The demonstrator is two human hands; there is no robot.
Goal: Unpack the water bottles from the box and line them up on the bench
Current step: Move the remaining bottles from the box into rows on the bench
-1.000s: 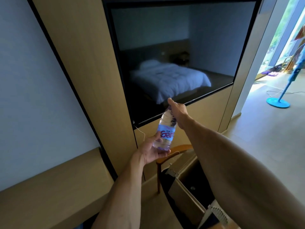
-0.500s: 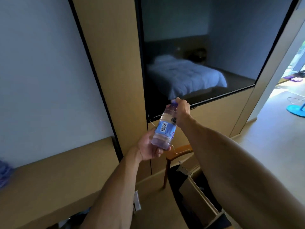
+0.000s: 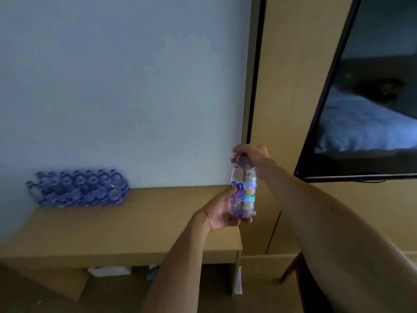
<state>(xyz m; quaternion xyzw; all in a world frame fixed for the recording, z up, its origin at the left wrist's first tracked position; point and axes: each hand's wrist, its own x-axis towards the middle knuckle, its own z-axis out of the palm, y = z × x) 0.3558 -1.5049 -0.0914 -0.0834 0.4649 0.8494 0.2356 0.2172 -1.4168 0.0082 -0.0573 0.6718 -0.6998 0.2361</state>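
- Held one water bottle upright in mid-air, over the right end of the counter.
- Left hand curled round the lower body; right hand closed over the cap end.
- Saw bottle group far left on counter, against wall; blurred, possibly two rows.
- TV at right.
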